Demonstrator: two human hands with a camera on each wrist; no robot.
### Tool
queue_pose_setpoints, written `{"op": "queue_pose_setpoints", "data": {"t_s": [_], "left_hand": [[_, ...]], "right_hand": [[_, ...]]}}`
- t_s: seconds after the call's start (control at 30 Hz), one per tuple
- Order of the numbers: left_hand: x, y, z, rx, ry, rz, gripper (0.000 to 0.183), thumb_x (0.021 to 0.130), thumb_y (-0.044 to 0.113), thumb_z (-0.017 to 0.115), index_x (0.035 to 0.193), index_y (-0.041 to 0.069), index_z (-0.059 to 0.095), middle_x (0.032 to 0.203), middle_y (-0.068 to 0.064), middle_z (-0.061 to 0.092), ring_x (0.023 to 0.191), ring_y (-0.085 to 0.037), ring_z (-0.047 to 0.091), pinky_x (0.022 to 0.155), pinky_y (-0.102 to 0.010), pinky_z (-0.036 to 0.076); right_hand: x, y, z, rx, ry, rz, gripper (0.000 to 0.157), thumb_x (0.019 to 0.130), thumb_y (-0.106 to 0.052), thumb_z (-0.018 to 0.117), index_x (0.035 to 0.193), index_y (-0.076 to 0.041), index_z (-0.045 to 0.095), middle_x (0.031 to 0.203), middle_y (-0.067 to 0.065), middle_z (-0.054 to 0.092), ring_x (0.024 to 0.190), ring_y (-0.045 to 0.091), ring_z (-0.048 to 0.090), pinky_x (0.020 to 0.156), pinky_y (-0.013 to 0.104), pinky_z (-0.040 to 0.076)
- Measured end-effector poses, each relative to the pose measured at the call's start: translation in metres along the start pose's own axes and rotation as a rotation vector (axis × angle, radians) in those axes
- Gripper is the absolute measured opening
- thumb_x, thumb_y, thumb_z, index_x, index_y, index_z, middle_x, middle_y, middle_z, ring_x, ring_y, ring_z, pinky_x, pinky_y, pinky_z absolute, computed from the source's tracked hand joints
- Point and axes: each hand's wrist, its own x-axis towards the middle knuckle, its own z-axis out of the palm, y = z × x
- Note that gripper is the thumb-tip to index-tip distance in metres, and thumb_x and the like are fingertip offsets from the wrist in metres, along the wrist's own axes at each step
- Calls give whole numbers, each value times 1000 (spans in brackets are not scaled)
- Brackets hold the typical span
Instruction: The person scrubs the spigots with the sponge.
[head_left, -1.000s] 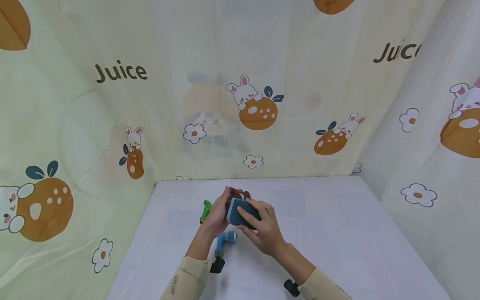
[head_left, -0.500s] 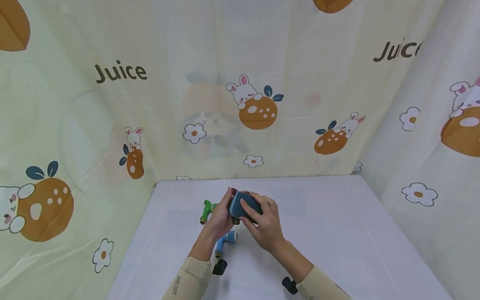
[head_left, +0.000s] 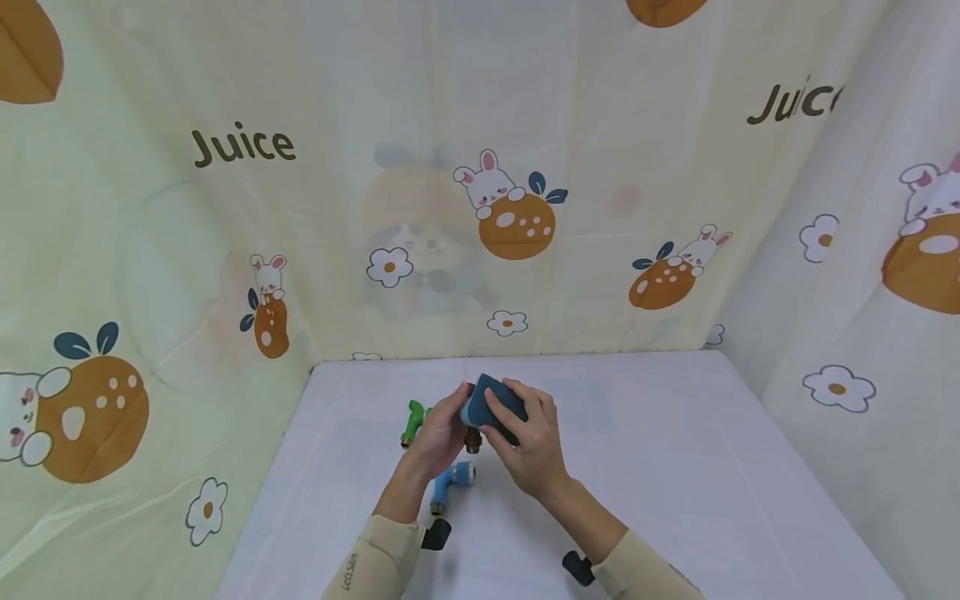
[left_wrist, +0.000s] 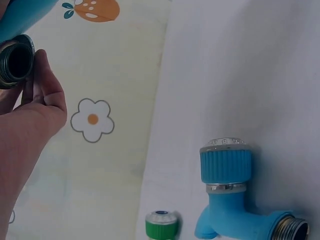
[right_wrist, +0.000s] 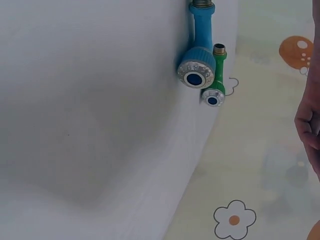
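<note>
My left hand [head_left: 438, 437] holds a dark brown tap [head_left: 472, 440] above the table; its threaded end points down below the fingers. Most of the tap's body is hidden behind a sponge and the hands. That sponge [head_left: 497, 407], dark blue with a lighter blue layer, is gripped in my right hand [head_left: 536, 446] and pressed up against the tap. In the left wrist view the tap's threaded opening [left_wrist: 16, 65] shows beside the left fingers, under the light blue side of the sponge [left_wrist: 25, 17].
On the white table [head_left: 675, 483] a blue tap [head_left: 450, 485] lies below the left hand, its threaded end toward me. Behind the left hand lies a green tap [head_left: 412, 423], partly covered. A printed curtain [head_left: 600, 167] encloses the back and sides.
The brown tap has turned, so its threaded end now shows beneath the sponge. My right hand has shifted the sponge slightly up and right across it. The blue and green taps have stayed put.
</note>
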Motion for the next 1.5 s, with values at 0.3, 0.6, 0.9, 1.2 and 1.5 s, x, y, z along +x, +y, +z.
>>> {"op": "queue_pose_setpoints", "data": {"t_s": [0.3, 0.6, 0.9, 1.2, 1.5], "left_hand": [[0, -1, -4, 49, 57, 30, 40, 113, 38, 40, 130, 13, 67, 117, 5, 69, 117, -14, 60, 118, -47, 35], [-1, 2, 0, 143, 168, 65, 48, 111, 37, 49, 142, 2, 61, 121, 2, 71, 116, -17, 64, 123, -53, 33], [1, 3, 5, 151, 237, 65, 31, 108, 37, 56, 124, 13, 67, 110, 2, 67, 109, -19, 61, 118, -55, 39], [3, 3, 5, 140, 281, 82, 23, 105, 28, 63, 124, 16, 58, 112, 2, 73, 105, -18, 66, 113, -51, 43], [1, 3, 7, 171, 275, 115, 26, 105, 29, 64, 124, 14, 56, 118, 1, 75, 112, -19, 67, 109, -48, 43]], "right_hand": [[1, -1, -1, 66, 22, 79, 51, 94, -31, 78, 141, -14, 66, 148, 18, 55, 122, 33, 44, 94, 47, 42], [1, 2, 0, 70, 34, 99, 55, 88, -22, 82, 141, -15, 66, 146, 20, 56, 122, 35, 44, 94, 48, 42], [0, 3, -1, 47, 21, 129, 55, 89, -23, 82, 142, -16, 66, 148, 17, 55, 123, 34, 44, 95, 48, 42], [2, 3, -1, 63, 21, 215, 55, 91, -21, 82, 143, -17, 64, 147, 18, 54, 125, 34, 44, 94, 51, 48], [8, 8, -4, 153, 18, 402, 51, 94, -22, 79, 143, -15, 64, 145, 15, 54, 125, 30, 42, 92, 51, 54]]}}
